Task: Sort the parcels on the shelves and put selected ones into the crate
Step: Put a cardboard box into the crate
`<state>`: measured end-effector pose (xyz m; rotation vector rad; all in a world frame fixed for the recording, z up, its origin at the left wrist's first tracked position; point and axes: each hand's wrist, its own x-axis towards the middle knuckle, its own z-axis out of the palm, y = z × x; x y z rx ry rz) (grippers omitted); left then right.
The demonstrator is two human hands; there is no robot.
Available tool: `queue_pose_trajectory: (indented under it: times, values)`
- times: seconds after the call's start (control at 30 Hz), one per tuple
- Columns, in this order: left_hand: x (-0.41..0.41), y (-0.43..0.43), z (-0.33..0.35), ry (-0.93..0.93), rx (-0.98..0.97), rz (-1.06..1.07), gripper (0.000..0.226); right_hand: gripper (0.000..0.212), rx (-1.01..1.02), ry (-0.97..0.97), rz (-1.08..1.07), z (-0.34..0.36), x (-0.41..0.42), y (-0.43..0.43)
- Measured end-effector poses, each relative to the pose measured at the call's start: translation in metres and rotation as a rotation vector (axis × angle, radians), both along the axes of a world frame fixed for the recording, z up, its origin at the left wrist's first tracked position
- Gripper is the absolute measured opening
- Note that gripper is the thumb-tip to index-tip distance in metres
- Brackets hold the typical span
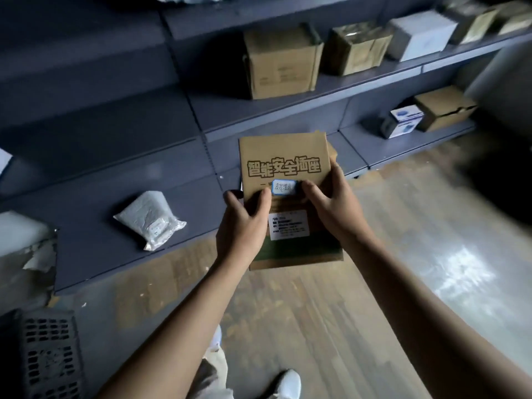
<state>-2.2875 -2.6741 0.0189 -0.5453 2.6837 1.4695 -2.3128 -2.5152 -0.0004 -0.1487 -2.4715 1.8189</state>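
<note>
Cardboard parcel held above the floor — left hand and right hand both clamp curled fingers on it. It is not yet in the crate; other boxes lie on the shelves.

matt brown cardboard box

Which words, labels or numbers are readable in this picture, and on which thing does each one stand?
"智能安全插座": printed large on the held box.
Handwriting on its blue-edged sticker: too blurred to read.
Small print on its white label: unreadable.
Print on the big shelf box: too faint to read.
Label on the white bag: blurred.
Marks on the blue-and-white box: unreadable.
</note>
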Motion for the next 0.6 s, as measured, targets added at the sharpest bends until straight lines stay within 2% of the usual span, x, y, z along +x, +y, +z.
queue_pose_trajectory:
  times: [0.23, 0.43, 0.6]
  values:
    - [-0.04, 0.122, 0.037, 0.067, -0.036, -0.212, 0.064, 0.057, 0.056, 0.069, -0.198, 0.045, -0.007, 0.125]
    - [-0.106, 0.239, 0.053, 0.089, 0.009, -0.393, 0.047, 0.06, 0.082, 0.069, -0.376, 0.062, -0.045, 0.236]
    - [-0.183, 0.349, 0.06, 0.061, 0.032, -0.573, 0.046, 0.062, 0.072, 0.059, -0.521, 0.073, -0.094, 0.34]
